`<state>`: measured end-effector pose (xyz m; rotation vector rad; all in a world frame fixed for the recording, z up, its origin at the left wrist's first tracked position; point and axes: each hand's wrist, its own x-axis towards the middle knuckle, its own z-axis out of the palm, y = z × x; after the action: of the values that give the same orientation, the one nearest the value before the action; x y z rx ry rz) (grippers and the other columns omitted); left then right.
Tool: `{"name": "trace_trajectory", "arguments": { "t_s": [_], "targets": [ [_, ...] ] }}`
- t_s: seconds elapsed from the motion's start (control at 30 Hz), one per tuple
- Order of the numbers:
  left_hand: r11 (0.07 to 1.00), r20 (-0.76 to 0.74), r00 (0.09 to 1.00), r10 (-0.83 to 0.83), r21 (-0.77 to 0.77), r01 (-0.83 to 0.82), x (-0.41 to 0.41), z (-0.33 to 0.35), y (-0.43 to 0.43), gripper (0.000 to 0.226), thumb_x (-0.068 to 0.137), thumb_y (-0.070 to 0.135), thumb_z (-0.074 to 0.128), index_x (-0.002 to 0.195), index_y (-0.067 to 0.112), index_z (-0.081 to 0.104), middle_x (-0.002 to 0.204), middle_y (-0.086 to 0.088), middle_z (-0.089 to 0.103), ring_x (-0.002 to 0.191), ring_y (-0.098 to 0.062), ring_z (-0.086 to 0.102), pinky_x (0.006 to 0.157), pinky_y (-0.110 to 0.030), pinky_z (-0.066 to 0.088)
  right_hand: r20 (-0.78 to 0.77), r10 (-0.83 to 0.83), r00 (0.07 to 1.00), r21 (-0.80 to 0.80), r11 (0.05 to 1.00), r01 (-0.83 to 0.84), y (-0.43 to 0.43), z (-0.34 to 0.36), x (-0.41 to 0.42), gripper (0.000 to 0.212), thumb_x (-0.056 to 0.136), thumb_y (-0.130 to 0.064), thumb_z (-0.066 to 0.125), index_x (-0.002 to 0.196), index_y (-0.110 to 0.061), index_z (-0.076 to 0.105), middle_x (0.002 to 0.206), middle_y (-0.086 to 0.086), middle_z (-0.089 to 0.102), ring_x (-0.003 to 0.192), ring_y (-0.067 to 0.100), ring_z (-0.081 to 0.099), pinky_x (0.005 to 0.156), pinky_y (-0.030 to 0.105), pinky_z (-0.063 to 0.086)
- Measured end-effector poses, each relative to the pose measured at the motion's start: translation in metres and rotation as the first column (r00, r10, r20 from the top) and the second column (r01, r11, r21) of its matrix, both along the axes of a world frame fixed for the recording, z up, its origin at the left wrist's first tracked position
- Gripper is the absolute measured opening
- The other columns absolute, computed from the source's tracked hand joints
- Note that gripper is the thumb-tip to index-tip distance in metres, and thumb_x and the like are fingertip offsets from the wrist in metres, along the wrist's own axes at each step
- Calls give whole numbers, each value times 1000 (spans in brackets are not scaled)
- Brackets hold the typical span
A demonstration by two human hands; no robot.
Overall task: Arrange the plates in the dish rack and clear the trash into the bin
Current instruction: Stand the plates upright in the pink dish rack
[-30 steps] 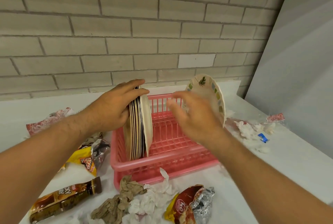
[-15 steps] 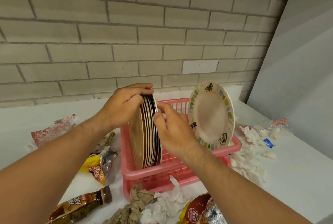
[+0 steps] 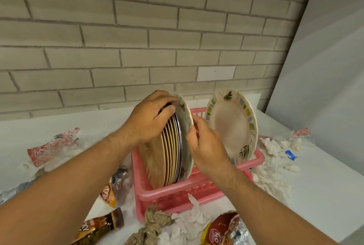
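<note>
Right hand (image 3: 204, 146) newly in pinch on front plate (image 3: 185, 118) rim, left hand (image 3: 149, 118) in grip round stack (image 3: 171, 150).

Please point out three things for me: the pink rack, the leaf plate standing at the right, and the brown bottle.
rack (image 3: 173, 197), head view, on its front wall below the rim.
leaf plate (image 3: 231, 128), head view, on its plain centre.
bottle (image 3: 96, 229), head view, on its label.

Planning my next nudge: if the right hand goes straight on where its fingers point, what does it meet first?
The pale end plate of the stack in the pink rack; the right hand seems to pinch its rim, depth unclear.
</note>
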<state>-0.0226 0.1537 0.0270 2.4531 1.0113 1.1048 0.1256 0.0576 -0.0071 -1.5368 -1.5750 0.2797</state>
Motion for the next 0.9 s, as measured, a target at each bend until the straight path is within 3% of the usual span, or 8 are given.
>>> {"name": "trace_trajectory", "arguments": {
  "t_s": [0.1,0.2,0.27,0.33,0.43,0.57,0.7,0.9],
  "targets": [
    [1000,12,1000,-7,-26,7,-2,1,0,31,93,33,41,106,24,68,110,14,49,107,-4,48,92,-18,35,-29,-80,996,-57,995,78,12,6,10,34,96,-24,40,130,-23,43,84,4,63,64,16,60,51,34,52],
    [998,60,998,-16,-52,19,-4,-3,-4,25,93,34,38,92,29,63,117,13,51,114,-3,45,100,-25,34,-81,-119,990,-185,977,102,24,12,22,32,97,-23,45,128,-25,47,104,1,64,83,16,65,66,32,59],
    [998,49,998,-30,-49,33,-3,-4,-5,24,93,34,37,89,29,59,116,14,55,115,-1,45,108,-38,28,-47,-118,992,-245,964,103,28,20,25,29,98,-23,46,126,-23,50,106,-2,65,86,14,65,72,33,59],
    [999,32,999,-38,-28,38,-3,-4,-3,23,94,34,37,89,27,59,106,15,58,106,0,49,107,-46,29,22,-112,993,-230,967,114,28,33,27,27,98,-22,46,124,-21,51,102,-2,64,80,13,64,67,32,59],
    [999,50,998,-31,-17,32,-3,-3,-4,22,94,31,40,92,25,61,99,17,58,101,3,48,102,-40,34,147,-152,977,-121,978,170,22,66,40,29,98,-24,47,127,-23,51,92,-8,59,73,6,59,52,21,47],
    [1000,80,997,3,-21,-2,-3,-4,-7,21,95,26,42,104,21,61,101,17,56,102,-2,49,95,-30,38,211,-247,946,30,969,247,15,108,68,31,99,-23,46,129,-22,49,99,-4,57,85,17,59,57,23,47],
    [999,73,997,30,-31,-28,-1,-2,-9,20,97,22,45,111,20,60,107,16,55,106,-8,49,91,-25,35,263,-330,906,9,940,340,7,91,87,34,99,-25,42,134,-23,44,104,5,60,85,26,61,69,41,57],
    [999,83,996,30,-47,-26,2,0,-10,19,96,19,46,107,19,61,107,17,56,105,-6,49,94,-25,35,256,-353,900,-59,923,380,0,39,99,48,101,-26,38,146,-35,27,86,4,55,66,19,52,54,29,44]
  ]
}}
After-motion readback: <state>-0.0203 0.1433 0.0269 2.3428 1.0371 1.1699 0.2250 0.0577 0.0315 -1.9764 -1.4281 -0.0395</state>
